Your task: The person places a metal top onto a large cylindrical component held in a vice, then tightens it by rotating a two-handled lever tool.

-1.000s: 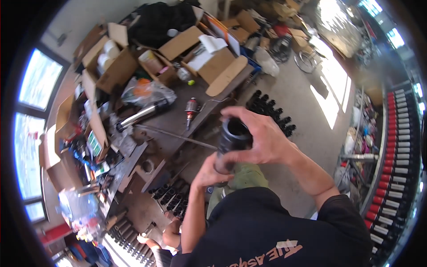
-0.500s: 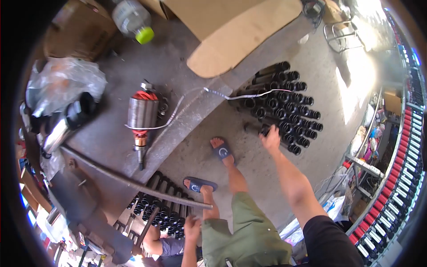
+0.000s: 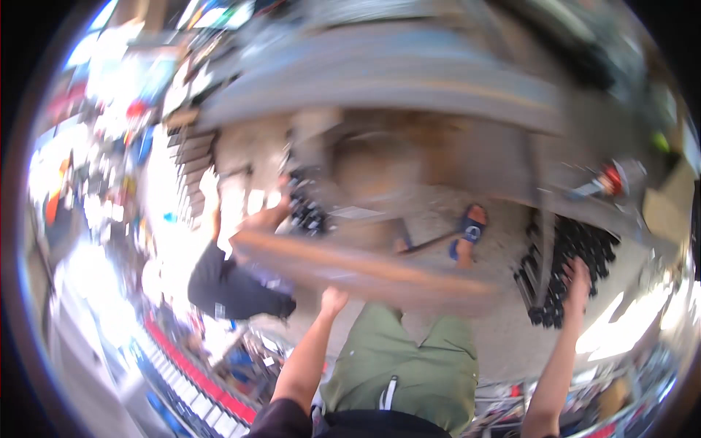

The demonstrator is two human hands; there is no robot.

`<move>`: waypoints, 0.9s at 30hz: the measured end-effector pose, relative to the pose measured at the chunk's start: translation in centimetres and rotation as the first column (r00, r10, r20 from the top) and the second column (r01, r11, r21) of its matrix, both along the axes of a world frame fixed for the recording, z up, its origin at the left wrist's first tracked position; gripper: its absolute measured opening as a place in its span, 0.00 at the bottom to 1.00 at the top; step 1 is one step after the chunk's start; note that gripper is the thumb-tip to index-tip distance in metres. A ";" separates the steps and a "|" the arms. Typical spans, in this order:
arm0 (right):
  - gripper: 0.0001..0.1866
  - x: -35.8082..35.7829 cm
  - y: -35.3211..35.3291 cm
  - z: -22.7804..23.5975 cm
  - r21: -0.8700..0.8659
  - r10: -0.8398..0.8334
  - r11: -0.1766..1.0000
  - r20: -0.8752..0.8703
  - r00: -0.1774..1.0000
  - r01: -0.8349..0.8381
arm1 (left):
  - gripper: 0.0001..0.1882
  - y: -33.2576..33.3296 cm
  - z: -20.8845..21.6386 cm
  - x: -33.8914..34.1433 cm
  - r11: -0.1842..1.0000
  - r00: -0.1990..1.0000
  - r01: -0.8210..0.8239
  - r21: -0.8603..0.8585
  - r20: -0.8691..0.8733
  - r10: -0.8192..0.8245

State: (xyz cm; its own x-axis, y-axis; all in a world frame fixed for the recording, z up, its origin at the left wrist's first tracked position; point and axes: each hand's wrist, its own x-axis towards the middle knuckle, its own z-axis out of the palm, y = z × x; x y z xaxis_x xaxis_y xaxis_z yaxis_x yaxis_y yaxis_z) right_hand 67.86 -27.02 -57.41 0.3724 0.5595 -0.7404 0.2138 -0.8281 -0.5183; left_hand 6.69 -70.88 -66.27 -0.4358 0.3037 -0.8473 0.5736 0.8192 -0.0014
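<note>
My right hand reaches over a stack of black tubes on the floor at the right; its fingers look spread against the tubes, and I see nothing lifted in it. My left hand is at the near edge of a long brown board, which lies crosswise in front of my legs. Motion smears this hand and the board hides part of its fingers, so its grip is unclear. A motor armature with red winding lies on the table at the right.
A broad grey table spans the far side, blurred. To the left is another person in dark clothing, with one raised hand. More black tubes stand near that person. A cardboard piece is at the right rim.
My view has swung strongly to the left, so the tubes and armature now appear farther right. The brown board has come into view beside my left hand. My right hand stays at the tube stack.
</note>
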 end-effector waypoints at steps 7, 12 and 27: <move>0.25 -16.1 1.2 18.5 -0.011 0.718 0.682 0.202 0.666 -0.732 | 0.42 5.6 -2.1 -0.8 0.931 0.872 -0.363 0.027 -0.342 0.350; 0.25 -19.8 1.4 15.3 -0.156 0.822 0.434 0.471 0.319 -0.887 | 0.23 2.9 -9.2 -2.2 0.962 0.878 -0.259 -0.085 -0.436 0.198; 0.18 -16.6 -1.9 20.7 0.081 0.713 0.699 -0.148 0.685 -0.710 | 0.26 -3.5 40.9 5.5 0.570 0.627 -0.758 0.318 0.596 0.502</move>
State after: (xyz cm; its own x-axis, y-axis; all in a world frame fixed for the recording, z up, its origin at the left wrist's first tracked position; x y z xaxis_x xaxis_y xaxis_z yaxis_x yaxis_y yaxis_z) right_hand 51.28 -28.87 -36.72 -0.2616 0.6198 -0.7398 0.6510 -0.4526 -0.6094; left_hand 12.20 -74.39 -25.38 -0.3510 0.5058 -0.7880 -0.2608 0.7554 0.6011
